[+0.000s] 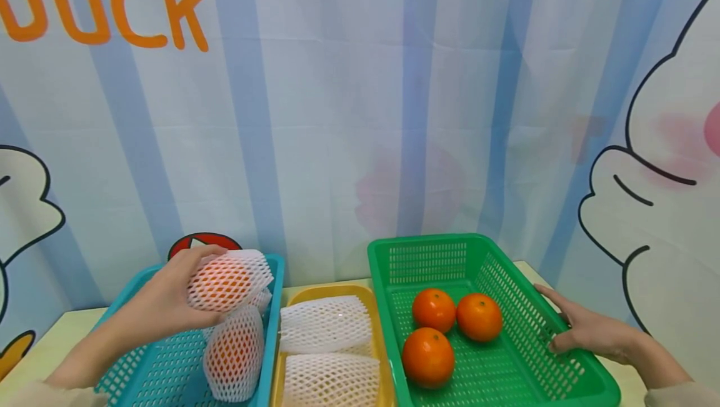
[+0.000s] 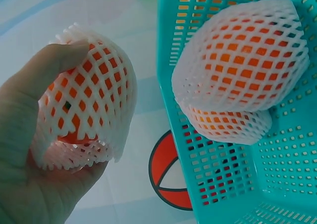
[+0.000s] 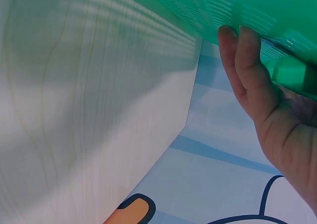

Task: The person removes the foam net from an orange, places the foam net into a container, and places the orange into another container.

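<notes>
Over the blue basket (image 1: 272, 338), my left hand (image 1: 160, 304) holds an orange (image 1: 225, 283) wrapped in a white foam net, thumb on one side and fingers on the other. In the left wrist view the net's open end shows below the fruit. Two more netted oranges (image 2: 242, 60) lie in the blue basket, one partly behind the other. On the right, my right hand (image 1: 604, 334) grips the side rim of the green basket (image 1: 585, 357), thumb inside and fingers outside. Three bare oranges (image 1: 479, 317) sit in the green basket.
Between the baskets stands a yellow tray (image 1: 332, 290) with white foam nets (image 1: 326, 326) lying in it. All of them rest on a pale wood-grain table (image 3: 99, 110). A striped blue and white curtain (image 1: 337, 113) with cartoon figures hangs close behind.
</notes>
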Motion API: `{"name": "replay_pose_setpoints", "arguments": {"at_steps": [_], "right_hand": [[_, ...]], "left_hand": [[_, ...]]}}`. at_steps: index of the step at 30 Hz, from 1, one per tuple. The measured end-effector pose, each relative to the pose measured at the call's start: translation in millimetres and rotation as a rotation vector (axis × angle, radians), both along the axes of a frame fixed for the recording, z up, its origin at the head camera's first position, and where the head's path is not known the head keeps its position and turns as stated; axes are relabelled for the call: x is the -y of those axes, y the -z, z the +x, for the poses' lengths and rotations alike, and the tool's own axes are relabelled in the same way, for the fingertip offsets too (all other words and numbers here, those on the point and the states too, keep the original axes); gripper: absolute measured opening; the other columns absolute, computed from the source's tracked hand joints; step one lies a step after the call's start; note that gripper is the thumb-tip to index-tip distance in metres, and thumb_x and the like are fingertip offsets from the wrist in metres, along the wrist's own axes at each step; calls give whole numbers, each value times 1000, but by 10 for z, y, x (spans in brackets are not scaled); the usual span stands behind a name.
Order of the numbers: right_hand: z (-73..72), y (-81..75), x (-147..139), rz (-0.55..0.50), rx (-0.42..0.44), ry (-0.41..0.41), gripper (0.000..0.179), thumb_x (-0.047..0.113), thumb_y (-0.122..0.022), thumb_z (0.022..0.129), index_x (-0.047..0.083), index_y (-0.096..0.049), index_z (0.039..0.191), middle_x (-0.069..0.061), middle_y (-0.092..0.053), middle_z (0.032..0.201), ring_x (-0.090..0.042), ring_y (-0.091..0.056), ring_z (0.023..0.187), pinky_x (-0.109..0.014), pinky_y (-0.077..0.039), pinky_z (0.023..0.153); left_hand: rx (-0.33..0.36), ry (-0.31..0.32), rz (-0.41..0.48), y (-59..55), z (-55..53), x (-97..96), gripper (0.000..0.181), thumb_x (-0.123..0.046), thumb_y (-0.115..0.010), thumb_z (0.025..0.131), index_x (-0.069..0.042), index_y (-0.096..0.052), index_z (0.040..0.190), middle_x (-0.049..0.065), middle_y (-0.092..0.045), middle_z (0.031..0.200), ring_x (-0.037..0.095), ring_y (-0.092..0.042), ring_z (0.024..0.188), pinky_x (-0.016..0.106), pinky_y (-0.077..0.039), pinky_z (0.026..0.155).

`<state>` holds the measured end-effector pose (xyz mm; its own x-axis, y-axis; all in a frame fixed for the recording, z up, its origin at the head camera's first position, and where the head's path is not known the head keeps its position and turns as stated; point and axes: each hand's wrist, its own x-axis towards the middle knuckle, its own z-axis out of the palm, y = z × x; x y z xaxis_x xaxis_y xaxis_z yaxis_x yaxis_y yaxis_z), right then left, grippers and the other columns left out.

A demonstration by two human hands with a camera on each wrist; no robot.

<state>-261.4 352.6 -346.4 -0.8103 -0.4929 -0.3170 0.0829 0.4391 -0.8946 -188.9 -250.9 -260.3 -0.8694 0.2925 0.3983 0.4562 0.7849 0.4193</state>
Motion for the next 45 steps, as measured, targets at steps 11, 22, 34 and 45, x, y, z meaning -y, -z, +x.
{"name": "replay_pose_setpoints", "arguments": {"at_steps": [11,22,34,45], "right_hand": [[-5,-20,-16,-27,5,-39,104,-4,-57,81,5,26,142,-44,18,136,-37,-51,107,-44,-45,79],[-12,-18,-15,0,8,-35,104,-2,-59,82,3,27,141,-48,12,134,-46,-47,111,-49,-45,83],[41,-190,-72,125,-41,15,94,12,-59,91,2,18,143,-46,-22,126,-37,-55,88,-49,-46,71],[23,-380,-151,122,-159,-4,82,13,-59,91,-6,2,143,-21,-48,112,-30,-58,93,-46,-49,73]], "left_hand": [[15,42,23,-28,34,-120,81,-20,-84,66,-11,-39,133,8,-47,123,24,-51,98,35,-49,68],[36,53,50,-3,43,-226,81,-23,-85,64,-11,-41,131,8,-49,121,26,-51,98,38,-51,68],[40,101,60,-14,45,-298,78,-24,-84,67,-12,-41,131,7,-48,123,25,-51,101,36,-50,70],[92,154,104,-45,79,-425,76,-23,-82,69,-16,-39,132,4,-47,124,22,-50,103,34,-49,72]]}}
